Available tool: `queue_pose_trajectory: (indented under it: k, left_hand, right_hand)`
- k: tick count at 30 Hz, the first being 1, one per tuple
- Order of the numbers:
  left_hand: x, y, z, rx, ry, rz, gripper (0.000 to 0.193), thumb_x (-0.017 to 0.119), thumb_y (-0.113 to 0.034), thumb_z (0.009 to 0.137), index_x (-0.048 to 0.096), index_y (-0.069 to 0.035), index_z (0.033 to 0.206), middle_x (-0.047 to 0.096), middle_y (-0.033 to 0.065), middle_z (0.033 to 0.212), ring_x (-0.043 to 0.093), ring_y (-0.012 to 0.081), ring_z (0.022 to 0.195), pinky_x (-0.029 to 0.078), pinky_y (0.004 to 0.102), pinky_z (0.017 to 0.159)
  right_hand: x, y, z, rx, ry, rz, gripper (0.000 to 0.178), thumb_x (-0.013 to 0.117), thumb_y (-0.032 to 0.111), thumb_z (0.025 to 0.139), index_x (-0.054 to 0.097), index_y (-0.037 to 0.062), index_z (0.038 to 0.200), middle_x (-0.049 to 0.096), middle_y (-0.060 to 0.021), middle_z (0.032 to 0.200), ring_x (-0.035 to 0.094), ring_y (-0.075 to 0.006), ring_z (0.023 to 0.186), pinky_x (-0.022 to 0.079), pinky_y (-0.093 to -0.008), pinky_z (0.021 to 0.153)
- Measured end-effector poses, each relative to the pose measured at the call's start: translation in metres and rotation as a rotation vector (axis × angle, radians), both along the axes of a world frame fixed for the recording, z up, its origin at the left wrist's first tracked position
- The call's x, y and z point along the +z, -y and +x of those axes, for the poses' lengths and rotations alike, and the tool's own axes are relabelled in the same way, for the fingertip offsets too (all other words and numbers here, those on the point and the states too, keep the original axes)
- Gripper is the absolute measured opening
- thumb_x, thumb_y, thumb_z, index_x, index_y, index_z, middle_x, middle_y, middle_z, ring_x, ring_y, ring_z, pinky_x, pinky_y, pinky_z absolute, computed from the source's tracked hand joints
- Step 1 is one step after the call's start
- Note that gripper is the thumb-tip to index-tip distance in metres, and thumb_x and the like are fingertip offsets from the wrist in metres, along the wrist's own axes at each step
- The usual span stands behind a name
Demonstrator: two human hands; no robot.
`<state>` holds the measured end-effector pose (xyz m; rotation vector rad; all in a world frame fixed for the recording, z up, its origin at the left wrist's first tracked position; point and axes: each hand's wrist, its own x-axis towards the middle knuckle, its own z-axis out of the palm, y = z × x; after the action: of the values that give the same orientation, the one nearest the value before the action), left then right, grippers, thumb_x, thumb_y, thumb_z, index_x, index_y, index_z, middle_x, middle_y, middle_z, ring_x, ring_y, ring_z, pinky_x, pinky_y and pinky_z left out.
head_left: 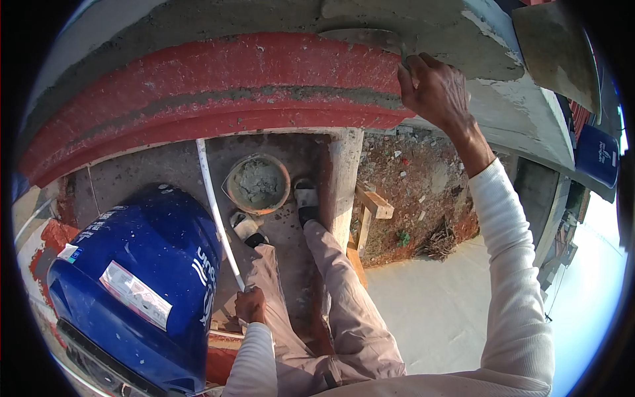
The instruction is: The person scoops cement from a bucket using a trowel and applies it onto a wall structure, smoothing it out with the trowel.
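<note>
My right hand (436, 89) is closed round the handle of a trowel (370, 36). The trowel's thin blade lies along the wet grey plaster (278, 16), just above the upper edge of a red-painted band (231, 66). A streak of grey mortar runs along this band. Low on the left, my left hand (250, 304) is wrapped round a white pipe (215, 205) that slants up to the underside of the red band. An orange-rimmed bucket (288, 185) of grey mortar (258, 182) stands on the floor by my feet.
A large blue plastic tank (145, 278) fills the left side beside the pipe. Right of my legs stands a pale post (345, 185) with a wooden piece (375, 202) near it. Beyond is rubble-strewn earth (417, 192), lower down. Another blue tank (596, 155) is at far right.
</note>
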<state>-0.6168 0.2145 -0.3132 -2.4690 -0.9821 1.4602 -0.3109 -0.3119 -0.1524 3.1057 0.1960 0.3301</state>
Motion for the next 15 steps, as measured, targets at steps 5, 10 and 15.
queue_pose_trajectory:
  k: [5,10,15]
  left_hand:
    - [0.004,0.002,-0.004,0.044,-0.014,-0.009,0.05,0.062,-0.042,0.088,0.071,0.0,0.114,0.074,0.0245,0.116,0.074,0.0404,0.107,0.058,0.0513,0.096]
    - [-0.004,-0.017,-0.024,0.033,0.004,-0.014,0.049,0.062,-0.044,0.088,0.071,-0.002,0.111,0.074,0.0233,0.115,0.073,0.0406,0.107,0.058,0.0518,0.094]
    - [0.002,-0.008,-0.022,0.132,0.047,-0.037,0.05,0.059,-0.044,0.09,0.071,-0.002,0.113,0.074,0.0242,0.115,0.073,0.0421,0.109,0.057,0.0527,0.098]
  right_hand:
    - [0.039,0.008,-0.004,-0.042,-0.02,-0.022,0.022,0.072,0.024,0.094,0.069,0.0038,0.085,0.067,-0.0136,0.076,0.066,-0.0374,0.065,0.051,-0.0477,0.059]
    - [0.069,0.006,-0.022,-0.056,-0.039,-0.096,0.021,0.071,0.022,0.094,0.069,0.0045,0.083,0.067,-0.0137,0.075,0.067,-0.0378,0.065,0.053,-0.0481,0.06]
    - [0.068,0.008,-0.01,-0.006,-0.147,-0.364,0.019,0.069,0.021,0.094,0.071,0.0049,0.085,0.069,-0.0142,0.076,0.069,-0.038,0.066,0.055,-0.0476,0.061]
